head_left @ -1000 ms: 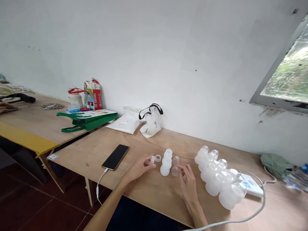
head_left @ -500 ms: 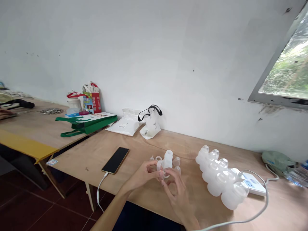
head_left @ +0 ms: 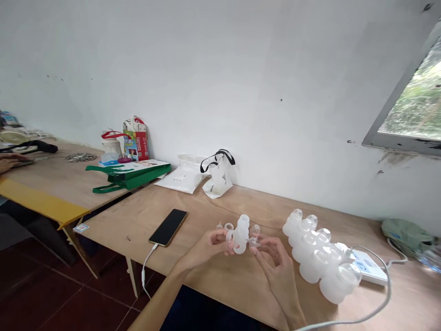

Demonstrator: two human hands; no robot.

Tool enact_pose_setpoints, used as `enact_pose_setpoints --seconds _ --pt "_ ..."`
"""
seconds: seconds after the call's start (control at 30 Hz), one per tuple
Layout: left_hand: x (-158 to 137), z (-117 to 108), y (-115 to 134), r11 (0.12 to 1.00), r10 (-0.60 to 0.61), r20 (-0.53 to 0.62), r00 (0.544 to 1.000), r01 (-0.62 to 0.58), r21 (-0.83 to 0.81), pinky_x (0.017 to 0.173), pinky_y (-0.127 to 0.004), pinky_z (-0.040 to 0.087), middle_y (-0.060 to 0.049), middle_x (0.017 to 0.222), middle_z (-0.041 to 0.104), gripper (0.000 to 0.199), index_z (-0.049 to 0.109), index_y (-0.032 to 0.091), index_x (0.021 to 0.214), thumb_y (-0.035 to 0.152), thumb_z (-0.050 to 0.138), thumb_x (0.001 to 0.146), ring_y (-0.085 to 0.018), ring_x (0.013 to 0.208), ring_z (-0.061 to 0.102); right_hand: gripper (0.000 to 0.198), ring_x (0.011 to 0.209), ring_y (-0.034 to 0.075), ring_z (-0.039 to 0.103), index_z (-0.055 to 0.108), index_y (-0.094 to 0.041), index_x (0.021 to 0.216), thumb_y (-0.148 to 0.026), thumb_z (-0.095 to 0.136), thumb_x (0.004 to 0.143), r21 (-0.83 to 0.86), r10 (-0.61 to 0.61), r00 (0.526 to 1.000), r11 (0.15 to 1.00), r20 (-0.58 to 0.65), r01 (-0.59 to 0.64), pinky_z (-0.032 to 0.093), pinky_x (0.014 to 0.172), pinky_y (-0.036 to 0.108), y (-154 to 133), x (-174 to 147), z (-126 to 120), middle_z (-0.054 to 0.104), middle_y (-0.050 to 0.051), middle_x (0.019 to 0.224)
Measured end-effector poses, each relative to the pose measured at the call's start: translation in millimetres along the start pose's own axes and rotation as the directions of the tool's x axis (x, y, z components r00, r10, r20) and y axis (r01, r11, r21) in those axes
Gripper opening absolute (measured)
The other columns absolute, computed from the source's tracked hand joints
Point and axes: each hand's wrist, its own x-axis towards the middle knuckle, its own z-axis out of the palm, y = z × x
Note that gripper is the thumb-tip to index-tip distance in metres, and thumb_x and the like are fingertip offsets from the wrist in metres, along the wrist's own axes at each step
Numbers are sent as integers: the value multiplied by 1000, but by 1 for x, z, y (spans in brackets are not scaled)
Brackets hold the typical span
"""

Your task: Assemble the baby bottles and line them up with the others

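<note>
My left hand pinches a translucent screw ring by its edge, in front of small frosted baby bottles standing on the table. My right hand is apart from it on the right, with thumb and fingertips closed on a clear bottle teat. A clear domed cap sits just behind the right fingers. Behind the left hand lie another ring and a small clear teat.
Several capped frosted bottles form rows on the right, beside a white device with a cable. A phone lies on the left, wired. White bags and a green bag rest behind. Another person's hand shows far left.
My hands were together at the ring; now they are apart. My right hand has moved right with the clear teat, while the left keeps the ring. The view has shifted slightly.
</note>
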Motion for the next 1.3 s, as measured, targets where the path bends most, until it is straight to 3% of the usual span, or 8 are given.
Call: enact_pose_setpoints --seconds 0.17,0.3,0.47,0.67,0.9,1.0,1.17,1.3 --pt "-4 11 6 992 -90 115 989 100 -82 84 -35 52 -5 98 73 52 53 21 114 39 89 82 -17 79 68 19 115 25 67 72 -26 82 -40 72 94 -199 -96 993 974 74 109 50 100 37 -7 0 -19 72 3 121" --pt "-8 26 16 998 -39 121 992 44 -33 88 -37 50 -4 100 70 47 55 21 121 40 83 87 -18 88 66 11 111 21 68 74 -28 89 -33 69 98 -212 -134 976 962 171 169 50 97 32 -17 -2 -16 72 1 122" --pt "-11 28 20 994 -10 24 1000 7 108 86 -34 46 -2 96 68 40 61 20 110 42 83 86 -20 90 62 10 106 18 69 72 -28 97 -22 65 100 -184 -257 937 935 237 303 52 95 29 -25 -2 -11 73 0 120" --pt "-9 27 19 978 19 -7 1000 -17 207 87 -34 46 -3 103 68 40 66 21 115 44 82 86 -22 94 62 15 109 18 69 72 -28 103 -20 60 102 -203 -269 920 921 286 333 54 95 27 -26 -3 -12 73 0 119" --pt "-12 34 20 954 97 51 994 -108 278 89 -31 47 -2 109 71 34 70 22 113 38 84 86 -20 97 63 15 112 20 70 78 -28 98 -28 63 101 -217 -169 959 951 228 219 56 97 28 -18 -6 -4 65 2 137" --pt "-13 34 20 942 115 48 992 -124 313 88 -30 47 -2 108 71 38 70 23 117 37 85 86 -21 96 63 16 110 20 70 79 -28 99 -28 63 101 -181 -144 959 965 245 191 57 96 27 -16 -6 -5 68 2 131" --pt "-13 34 21 907 146 50 988 -154 392 84 -29 47 0 103 74 38 72 25 118 38 86 84 -20 91 64 25 108 22 70 81 -26 99 -32 57 104 -165 -90 934 974 346 155 57 97 34 -16 -6 -4 65 7 137" --pt "-14 32 25 882 139 64 988 -153 446 83 -29 48 0 101 75 36 74 24 115 36 87 83 -21 90 65 28 132 25 57 81 -28 108 -29 53 107 -177 -23 886 977 463 118 49 111 39 -24 -6 -2 60 6 143"
